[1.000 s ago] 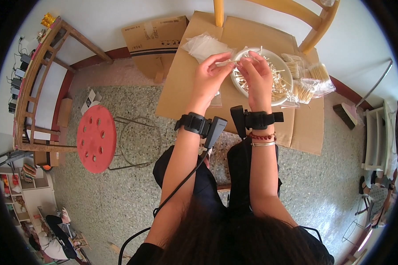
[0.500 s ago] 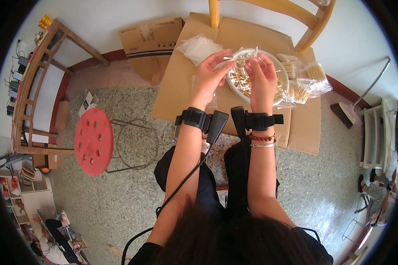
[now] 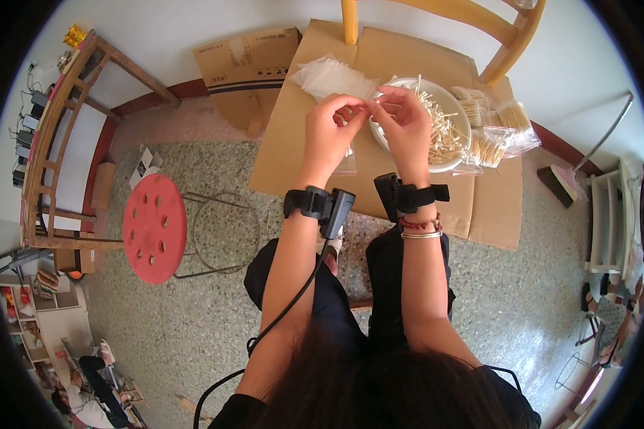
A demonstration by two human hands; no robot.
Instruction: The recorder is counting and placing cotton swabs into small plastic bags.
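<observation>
My left hand [image 3: 329, 132] and my right hand [image 3: 406, 125] meet fingertip to fingertip over the left rim of a white bowl [image 3: 447, 169]. Both are closed in a pinch, and a small white tip of a cotton swab [image 3: 375, 104] shows between them. Most of what they hold is hidden by the fingers. Loose cotton swabs [image 3: 442, 132] with pale sticks lie in a heap in the bowl, pointing every way. Beyond my left hand lies a stack of clear plastic bags [image 3: 329, 75].
Bagged cotton swabs [image 3: 489, 146] lie right of the bowl on flattened cardboard [image 3: 436, 204]. A wooden chair back [image 3: 472, 18] rises at the far side. A red stool [image 3: 154, 229] stands left, a broom [image 3: 557, 184] right. Other people sit at the lower left and right edges.
My right hand has moved left, away from the bowl's middle, to meet my left hand. The swab that stuck out from my left fingers is now mostly covered. More of the heap shows.
</observation>
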